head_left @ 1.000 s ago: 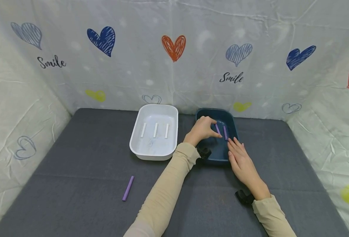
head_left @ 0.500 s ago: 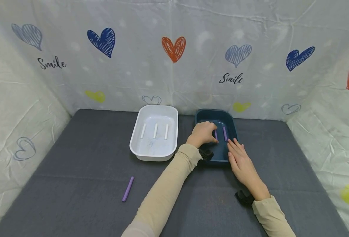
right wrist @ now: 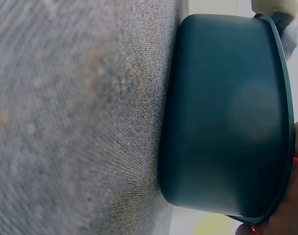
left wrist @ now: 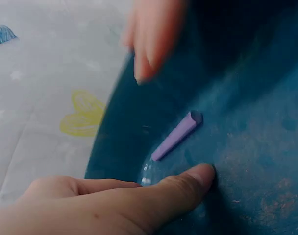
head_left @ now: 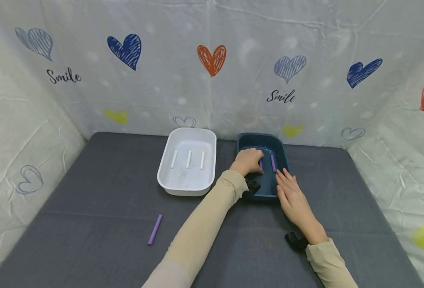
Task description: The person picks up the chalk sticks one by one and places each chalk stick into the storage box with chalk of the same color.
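Observation:
In the head view my left hand (head_left: 249, 161) reaches into the dark teal tray (head_left: 262, 194) and pinches a purple chalk stick (head_left: 260, 163) between thumb and fingers. The hand hides most of that stick. A second purple chalk stick (head_left: 273, 163) lies on the tray floor to its right; the left wrist view shows this chalk stick (left wrist: 178, 134) beyond my thumb (left wrist: 198, 177). My right hand (head_left: 292, 196) rests with straight fingers at the tray's right rim. From the right wrist, the tray's outer wall (right wrist: 227, 112) fills much of the view, with fingers at its rim.
A white tray (head_left: 163, 182) stands left of the teal one, with three white sticks (head_left: 188, 159) side by side in it. One more purple chalk stick (head_left: 155, 230) lies on the grey cloth (head_left: 100, 200) at front left. A heart-print curtain (head_left: 247, 72) rises behind.
My left hand has closed up around the purple chalk stick and shifted it slightly left, away from the other one in the teal tray. My right hand has stayed at the rim.

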`<move>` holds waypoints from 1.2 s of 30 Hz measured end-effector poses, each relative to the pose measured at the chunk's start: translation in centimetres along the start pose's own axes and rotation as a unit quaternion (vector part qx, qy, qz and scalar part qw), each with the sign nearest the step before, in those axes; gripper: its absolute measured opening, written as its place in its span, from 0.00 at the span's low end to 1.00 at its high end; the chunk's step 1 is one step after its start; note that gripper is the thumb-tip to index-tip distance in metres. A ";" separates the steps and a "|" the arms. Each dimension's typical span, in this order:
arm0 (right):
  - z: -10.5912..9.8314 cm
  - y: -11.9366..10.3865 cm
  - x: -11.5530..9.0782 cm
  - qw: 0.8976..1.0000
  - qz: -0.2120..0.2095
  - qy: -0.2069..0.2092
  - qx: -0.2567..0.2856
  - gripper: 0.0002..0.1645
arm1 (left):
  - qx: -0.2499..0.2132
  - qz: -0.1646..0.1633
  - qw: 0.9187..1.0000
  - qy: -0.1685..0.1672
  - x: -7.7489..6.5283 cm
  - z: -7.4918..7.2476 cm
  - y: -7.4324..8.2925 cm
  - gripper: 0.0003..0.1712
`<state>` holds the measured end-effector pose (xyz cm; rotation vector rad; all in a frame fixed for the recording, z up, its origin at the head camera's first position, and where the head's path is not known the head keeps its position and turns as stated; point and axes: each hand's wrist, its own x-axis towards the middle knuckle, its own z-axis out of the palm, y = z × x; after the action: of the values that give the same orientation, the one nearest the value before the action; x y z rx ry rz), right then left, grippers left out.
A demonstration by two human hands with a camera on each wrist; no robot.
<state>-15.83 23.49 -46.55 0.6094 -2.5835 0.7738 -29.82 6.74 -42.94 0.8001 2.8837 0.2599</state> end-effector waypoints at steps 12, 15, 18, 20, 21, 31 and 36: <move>0.0 0.1 -0.1 1.000 -0.003 0.002 0.001 0.24 | -0.010 -0.002 1.000 -0.016 0.3 0.1 0.1 0.18; 0.0 0.0 -0.1 1.000 -0.001 0.000 0.001 0.24 | -0.015 -0.005 1.000 -0.018 0.3 0.1 0.1 0.19; 0.0 0.0 -0.1 1.000 0.002 -0.003 0.002 0.24 | -0.020 -0.006 1.000 -0.015 0.4 0.1 0.0 0.20; 0.0 0.0 -0.1 1.000 0.004 -0.004 0.003 0.24 | -0.023 -0.007 1.000 -0.012 0.4 0.2 0.0 0.19; 0.0 0.0 -0.1 1.000 0.004 -0.004 0.002 0.24 | -0.024 -0.008 1.000 -0.011 0.4 0.2 0.0 0.18; 0.0 0.2 0.0 1.000 -0.002 -0.002 0.001 0.24 | -0.033 -0.015 0.999 0.000 0.3 0.2 0.0 0.17; 0.0 0.1 0.0 1.000 0.000 -0.006 0.001 0.24 | -0.031 -0.018 0.999 -0.003 0.4 0.3 0.0 0.27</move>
<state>-15.92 23.56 -46.61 0.6158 -2.5930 0.7764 -30.09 6.96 -43.23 0.7376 2.8656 0.3414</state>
